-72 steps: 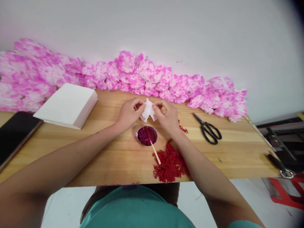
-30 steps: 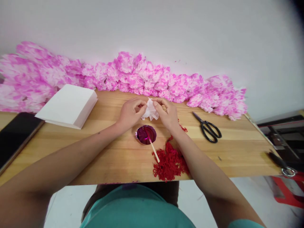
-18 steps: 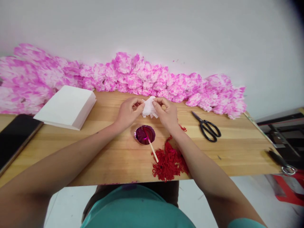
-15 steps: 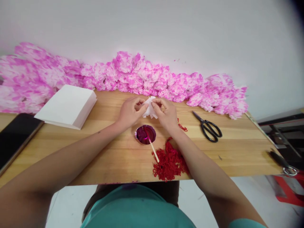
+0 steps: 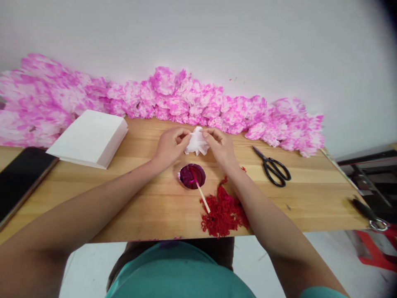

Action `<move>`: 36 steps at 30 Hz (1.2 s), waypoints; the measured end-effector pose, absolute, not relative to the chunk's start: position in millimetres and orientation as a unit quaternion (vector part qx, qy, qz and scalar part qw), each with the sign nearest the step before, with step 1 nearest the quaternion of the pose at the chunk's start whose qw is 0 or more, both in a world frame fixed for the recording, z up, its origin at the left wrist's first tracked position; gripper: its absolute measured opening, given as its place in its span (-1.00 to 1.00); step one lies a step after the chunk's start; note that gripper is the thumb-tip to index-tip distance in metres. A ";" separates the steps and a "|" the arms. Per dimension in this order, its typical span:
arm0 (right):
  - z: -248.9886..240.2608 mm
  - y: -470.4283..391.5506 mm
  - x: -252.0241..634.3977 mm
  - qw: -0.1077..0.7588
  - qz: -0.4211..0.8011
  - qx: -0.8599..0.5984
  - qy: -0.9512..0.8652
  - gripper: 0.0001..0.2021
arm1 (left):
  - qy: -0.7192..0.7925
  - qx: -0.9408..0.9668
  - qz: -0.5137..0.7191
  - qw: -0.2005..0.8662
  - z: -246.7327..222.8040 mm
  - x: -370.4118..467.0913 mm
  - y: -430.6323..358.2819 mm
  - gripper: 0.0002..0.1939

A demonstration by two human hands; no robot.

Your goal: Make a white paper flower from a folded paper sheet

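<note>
A crumpled, frilled white paper piece [image 5: 197, 142] is held above the wooden table between both hands. My left hand [image 5: 173, 145] pinches its left edge, thumb against fingers. My right hand [image 5: 218, 145] pinches its upper right edge. Just below the hands sits a small bowl of dark magenta liquid [image 5: 188, 177]. A thin stick [image 5: 204, 198] leans out of the bowl, its pale end over a tangled heap of red yarn [image 5: 223, 215] beside my right forearm.
Pink and white paper flowers [image 5: 176, 99] line the wall. On the left lie a white paper stack [image 5: 88, 136] and a black phone [image 5: 23, 178]. Black-handled scissors [image 5: 274, 169] lie right of my right hand; a black-handled tool [image 5: 366, 210] rests at the table's right corner.
The white paper is spread wider and shows more between my hands. My right hand has shifted slightly to the right.
</note>
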State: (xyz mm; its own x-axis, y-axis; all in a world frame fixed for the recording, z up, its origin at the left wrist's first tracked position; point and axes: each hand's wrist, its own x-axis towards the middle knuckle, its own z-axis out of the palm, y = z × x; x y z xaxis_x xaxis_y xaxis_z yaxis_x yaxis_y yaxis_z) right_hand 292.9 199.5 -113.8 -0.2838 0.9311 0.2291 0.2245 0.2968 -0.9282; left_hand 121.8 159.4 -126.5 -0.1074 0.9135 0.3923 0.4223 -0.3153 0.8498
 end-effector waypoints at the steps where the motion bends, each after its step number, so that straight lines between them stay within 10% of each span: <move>1: -112.7 198.5 292.9 0.415 0.387 -0.427 -0.704 -0.80 | 0.535 0.633 0.512 0.227 -125.8 122.3 158.6 -0.84; 9: -114.5 193.9 290.8 0.389 0.208 -0.414 -0.796 -0.80 | 0.548 0.686 0.453 0.153 -121.7 126.7 159.1 -0.87; 19: -118.9 198.6 288.7 0.479 0.481 -0.438 -0.590 -0.77 | 0.547 0.587 0.522 0.290 -126.5 123.3 163.8 -0.81; 36: -109.4 196.9 297.0 0.471 0.320 -0.439 -0.695 -0.77 | 0.553 0.621 0.494 0.253 -113.1 120.3 155.1 -0.52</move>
State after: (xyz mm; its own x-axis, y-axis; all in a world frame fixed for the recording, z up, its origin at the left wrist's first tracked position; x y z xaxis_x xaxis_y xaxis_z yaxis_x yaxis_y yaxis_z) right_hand 297.0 196.9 -109.4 -0.1717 0.9114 0.3739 0.3099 0.4102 -0.8577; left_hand 120.3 155.1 -113.1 -0.0999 0.9372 0.3342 0.4377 -0.2602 0.8607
